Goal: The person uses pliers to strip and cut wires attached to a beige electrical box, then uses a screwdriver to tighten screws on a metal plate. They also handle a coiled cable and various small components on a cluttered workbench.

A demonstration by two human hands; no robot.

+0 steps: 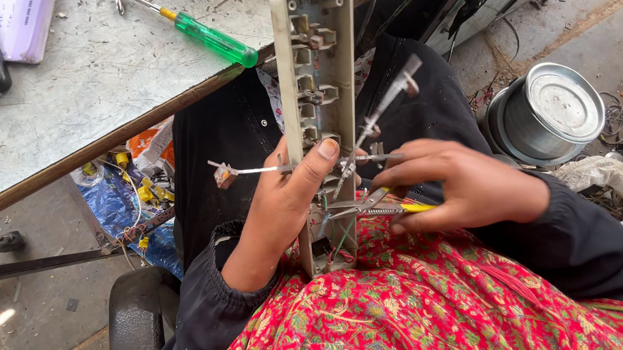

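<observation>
Head cam: your left hand (pixel 283 204) clamps socket strip (pixel 317 107) upright for access; right hand (pixel 468 188) grips pliers (pixel 383 204) at its wires.

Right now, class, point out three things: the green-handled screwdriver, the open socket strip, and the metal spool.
green-handled screwdriver (pixel 217 40), head view, on its green handle.
open socket strip (pixel 313 66), head view, on its inner contacts.
metal spool (pixel 564 102), head view, on its top flange.
</observation>
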